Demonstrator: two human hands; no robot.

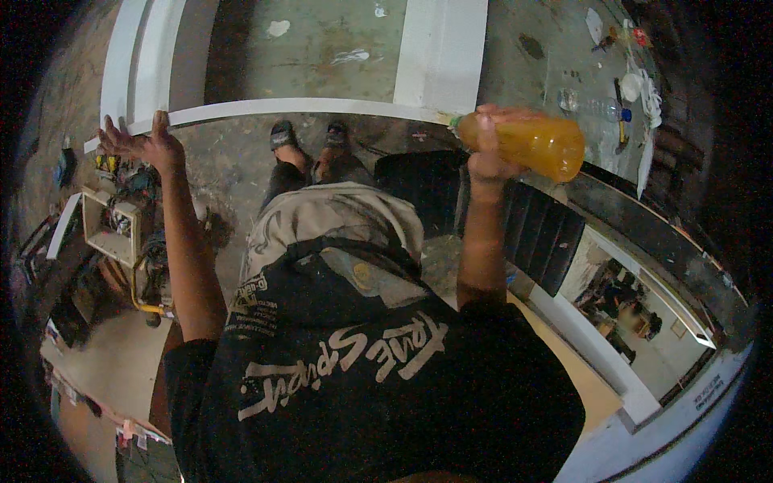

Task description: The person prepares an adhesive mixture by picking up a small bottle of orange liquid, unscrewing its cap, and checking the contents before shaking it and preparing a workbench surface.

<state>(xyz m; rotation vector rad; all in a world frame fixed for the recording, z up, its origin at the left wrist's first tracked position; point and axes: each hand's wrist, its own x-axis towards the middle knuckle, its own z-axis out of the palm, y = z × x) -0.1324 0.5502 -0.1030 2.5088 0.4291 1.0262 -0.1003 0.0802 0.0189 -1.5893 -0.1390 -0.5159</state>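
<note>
A long narrow white strip (282, 106) runs across in front of me, along the near edge of the work surface. My left hand (143, 146) is at its left end with the fingers spread, the fingertips touching or close to the strip. My right hand (495, 153) is wrapped round a clear plastic bottle (555, 145) of yellow-orange liquid. The bottle lies tilted on its side in the grip, its narrow tip pointing left at the strip's right end. Whether liquid is coming out cannot be made out.
White boards (441, 52) lie across the greenish work surface (322, 40). At the right are a clear bottle with a blue cap (596, 106) and a hammer-like tool (621, 117). A wooden box frame (113, 229) with clutter stands at the left. Dark panels (531, 229) and a mirror (636, 322) are at the right.
</note>
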